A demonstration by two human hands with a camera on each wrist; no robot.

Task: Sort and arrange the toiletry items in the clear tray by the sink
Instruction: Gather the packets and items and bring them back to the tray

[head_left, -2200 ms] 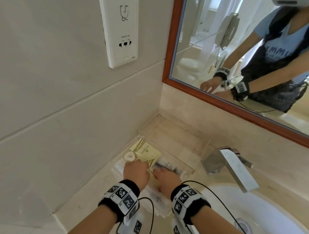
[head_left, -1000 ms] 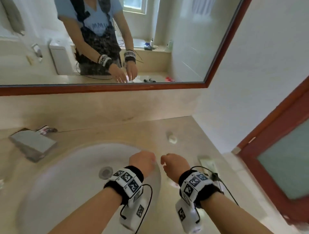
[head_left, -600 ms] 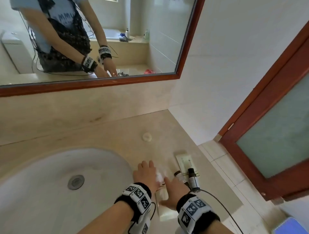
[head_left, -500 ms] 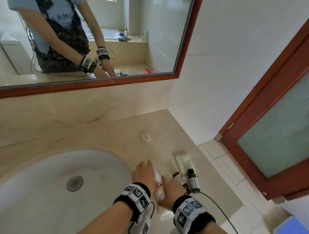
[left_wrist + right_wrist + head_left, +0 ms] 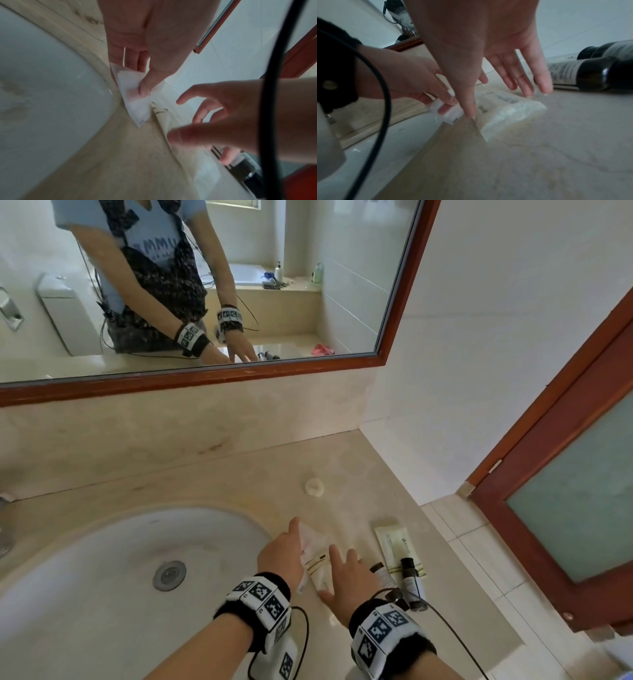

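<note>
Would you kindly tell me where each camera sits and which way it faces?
Head: looks down at the counter, sink and mirror; both forearms show.
Left wrist: low beside the sink, looking along the left hand pinching a white packet.
Right wrist: just above the counter, looking along the open right hand over a clear sachet, dark bottles beyond.
Shared: both wrist views show both hands.
</note>
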